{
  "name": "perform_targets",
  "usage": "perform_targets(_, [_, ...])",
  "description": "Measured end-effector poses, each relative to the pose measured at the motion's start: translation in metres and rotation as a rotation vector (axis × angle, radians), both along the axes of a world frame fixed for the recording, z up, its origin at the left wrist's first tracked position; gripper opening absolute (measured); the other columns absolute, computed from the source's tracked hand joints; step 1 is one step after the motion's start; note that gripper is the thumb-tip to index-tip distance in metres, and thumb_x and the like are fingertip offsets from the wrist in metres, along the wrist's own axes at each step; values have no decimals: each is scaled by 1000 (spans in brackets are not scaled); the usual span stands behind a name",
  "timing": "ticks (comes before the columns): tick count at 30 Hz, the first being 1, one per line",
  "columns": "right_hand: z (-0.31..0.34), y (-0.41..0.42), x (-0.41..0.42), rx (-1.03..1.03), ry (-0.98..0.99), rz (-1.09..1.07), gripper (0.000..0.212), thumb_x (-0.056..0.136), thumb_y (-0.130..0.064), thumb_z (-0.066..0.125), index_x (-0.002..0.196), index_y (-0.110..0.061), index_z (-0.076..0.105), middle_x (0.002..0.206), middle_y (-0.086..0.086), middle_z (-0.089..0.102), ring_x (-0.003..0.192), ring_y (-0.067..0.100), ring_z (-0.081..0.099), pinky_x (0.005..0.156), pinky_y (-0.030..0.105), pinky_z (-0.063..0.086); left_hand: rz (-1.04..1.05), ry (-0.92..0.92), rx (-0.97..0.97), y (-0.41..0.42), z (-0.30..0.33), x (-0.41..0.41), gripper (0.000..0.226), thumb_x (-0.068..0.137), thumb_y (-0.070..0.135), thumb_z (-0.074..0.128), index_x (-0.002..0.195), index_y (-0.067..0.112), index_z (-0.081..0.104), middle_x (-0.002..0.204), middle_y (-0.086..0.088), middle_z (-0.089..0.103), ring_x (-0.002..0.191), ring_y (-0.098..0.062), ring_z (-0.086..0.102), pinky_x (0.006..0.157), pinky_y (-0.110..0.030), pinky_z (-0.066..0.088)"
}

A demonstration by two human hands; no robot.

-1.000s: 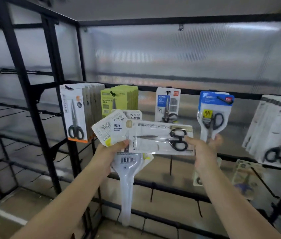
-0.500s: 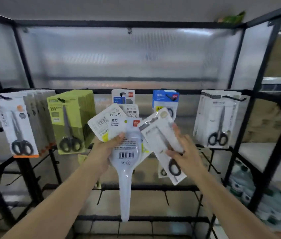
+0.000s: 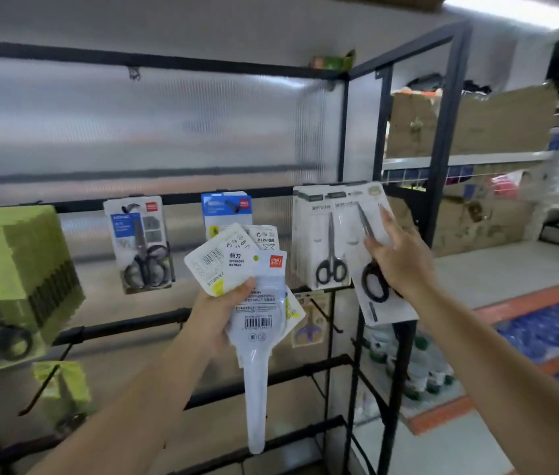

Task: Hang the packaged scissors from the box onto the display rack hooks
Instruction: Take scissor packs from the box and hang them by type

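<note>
both hands grip: left [image 3: 218, 315] fanned packs [image 3: 237, 265], right [image 3: 399, 258] scissors card [image 3: 379, 303].

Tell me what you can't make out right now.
- Head view: whether the white pack in the right hand is on its hook; top blurred.
- How many packs the left hand holds; they overlap.
- Green packs: print blurred, cut by the left edge.

White carded black-handled scissors pack [image 3: 372, 269] tilted, top against the hanging white packs [image 3: 319, 241] on the rack
</note>
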State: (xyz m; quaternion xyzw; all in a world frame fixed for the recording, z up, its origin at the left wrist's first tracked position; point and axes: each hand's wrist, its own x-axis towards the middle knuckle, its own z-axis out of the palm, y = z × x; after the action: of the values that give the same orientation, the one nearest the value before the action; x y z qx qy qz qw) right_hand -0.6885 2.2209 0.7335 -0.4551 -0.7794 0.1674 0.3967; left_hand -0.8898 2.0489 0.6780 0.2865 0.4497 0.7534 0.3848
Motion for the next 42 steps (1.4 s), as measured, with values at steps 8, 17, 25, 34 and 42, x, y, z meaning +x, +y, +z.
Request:
perform_targets(8, [12,11,-14,-52,-207,-63,61,93,-44,42,147,-34,17,139,15,44,117,31,48,78,36,37,10,-11,45,4,3,-9,32,66,11,72,97,16,66,93,-7,74,81,-25,72,56,-35,57])
perform_targets(17, [2,6,-59,-73,-227,-27,66,91,-42,54,146,-20,25,151,15,19,139,34,13,106,42,24,53,-3,82,-7,10,-23,35,65,13,74,99,14,66,95,-8,74,83,-26,72,59,-35,57])
perform_targets(25, [-41,-90,-103,-327,382,615,24,73,-24,78,83,-21,56,70,-10,51,55,-7,50,46,6,36,45,-2,121,-14,4,-18,40,73,12,65,113,9,60,102,-12,72,87,-27,71,62,-35,57])
perform_targets(34, [-37,-97,-118,-333,488,525,24,82,-9,68,67,-16,50,68,-3,53,61,8,48,52,10,38,193,106,-45,-31,6,-13,53,73,59,46,112,25,60,103,0,73,96,-20,69,66,-34,56])
perform_targets(42, [-6,-102,-117,19,692,618,28,92,-8,51,70,-21,39,62,-7,42,50,-2,38,47,12,33,335,160,-78,-47,18,-14,31,88,52,45,109,33,57,126,-2,62,118,-26,56,102,-56,39])
